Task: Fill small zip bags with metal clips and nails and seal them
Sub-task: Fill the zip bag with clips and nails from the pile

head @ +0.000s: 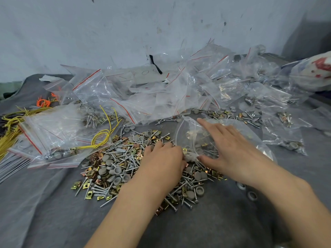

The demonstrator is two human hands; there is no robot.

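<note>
1. Reference: the loose pile of nails and clips (114,158) lies on the grey cloth (53,203) at centre. At 9 o'clock from it are filled bags (53,133), with yellow wire ties (105,135) across them. Keep loose stock out of these.
2. The left hand (161,158) rests on the pile's 3 o'clock side. Its fingers are curled down into the parts, with the tips at the bag mouth. Whether they hold any pieces cannot be told.
3. The zip bag (188,133) being filled lies at 2 o'clock from the pile, mouth toward the left hand, with a few parts already inside.
4. The right hand (231,149) lies flat on the bag, fingers straight and spread. It presses the bag and grips nothing.
5. Recommended: lift the upper lip so the mouth gapes, feed nails head first, and keep points off the film. Clear the zip track before sealing.
</note>
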